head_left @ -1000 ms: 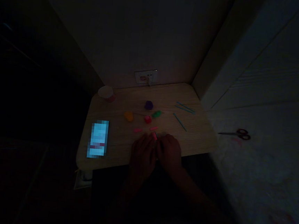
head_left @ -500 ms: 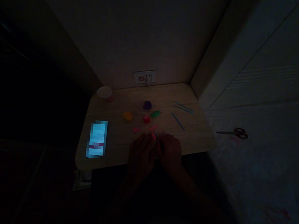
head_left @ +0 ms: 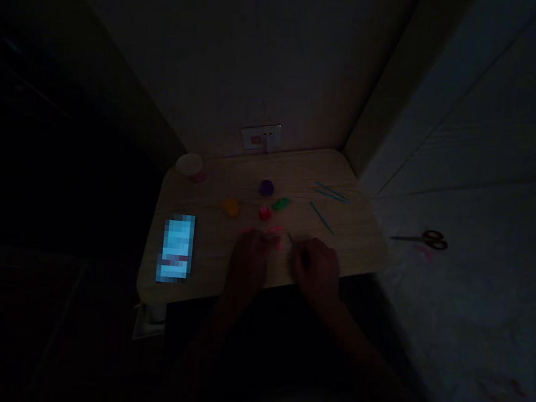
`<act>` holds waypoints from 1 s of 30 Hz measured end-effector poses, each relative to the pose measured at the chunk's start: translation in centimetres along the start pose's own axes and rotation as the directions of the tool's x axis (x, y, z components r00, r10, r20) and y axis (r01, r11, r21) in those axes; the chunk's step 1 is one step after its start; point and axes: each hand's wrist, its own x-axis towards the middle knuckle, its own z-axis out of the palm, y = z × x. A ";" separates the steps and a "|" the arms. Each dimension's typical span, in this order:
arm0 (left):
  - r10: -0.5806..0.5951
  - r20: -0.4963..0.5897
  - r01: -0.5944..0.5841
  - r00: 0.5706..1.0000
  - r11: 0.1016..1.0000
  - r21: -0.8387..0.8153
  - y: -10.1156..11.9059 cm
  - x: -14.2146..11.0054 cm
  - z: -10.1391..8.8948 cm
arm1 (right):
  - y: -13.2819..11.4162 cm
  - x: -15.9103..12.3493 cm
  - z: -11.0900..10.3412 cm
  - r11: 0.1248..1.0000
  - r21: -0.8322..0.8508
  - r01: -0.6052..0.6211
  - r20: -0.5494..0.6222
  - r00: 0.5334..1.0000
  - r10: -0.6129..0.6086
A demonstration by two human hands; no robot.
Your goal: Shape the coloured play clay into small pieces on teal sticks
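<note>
In very dim light, my left hand [head_left: 248,262] rests low over the small wooden table, fingers closed at a pink piece of modelling clay [head_left: 278,244]. My right hand [head_left: 317,266] is closed around a thin modelling tool [head_left: 291,239], its tip pointing up and left toward the pink piece. Just beyond lies a flat pink strip [head_left: 275,229]. Another pink piece [head_left: 246,230] is partly covered by my left hand. Farther back sit a red lump [head_left: 265,213] with a pink top, green clay [head_left: 280,204], orange clay [head_left: 231,208] and purple clay [head_left: 266,188].
A lit phone [head_left: 176,248] lies at the table's left, with a white cup [head_left: 189,165] behind it. Several thin blue sticks, one a blue stick [head_left: 321,217], lie at the right. Scissors [head_left: 426,239] rest on the pale surface beyond the table [head_left: 210,271]. A wall socket [head_left: 260,138] is behind.
My hands have moved apart, the right one shifting right with the tool. The pink piece between them shows more clearly. The view has shifted slightly.
</note>
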 end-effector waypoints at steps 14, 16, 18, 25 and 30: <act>0.029 0.117 -0.044 0.993 0.991 0.126 -0.3 2.1 -0.4 | 2.4 0.3 -1.2 0.991 0.125 0.057 -0.060 0.997 -0.050; 0.020 0.125 -0.033 0.992 0.995 0.098 -0.1 1.9 -0.7 | 2.9 0.7 -1.6 0.989 0.113 0.094 -0.032 0.995 -0.091; 0.012 0.124 -0.019 0.992 0.998 0.060 0.0 1.6 -1.0 | 3.3 1.1 -2.0 0.984 0.112 0.141 0.017 0.990 -0.143; -0.046 0.044 0.048 0.998 0.998 -0.031 0.3 0.3 -1.4 | 3.9 3.0 -1.8 0.938 0.093 0.333 0.190 0.919 -0.345; 0.006 0.057 0.003 0.998 0.988 -0.156 1.0 0.5 -1.0 | 4.2 4.1 -0.7 0.911 0.151 0.383 0.184 0.895 -0.407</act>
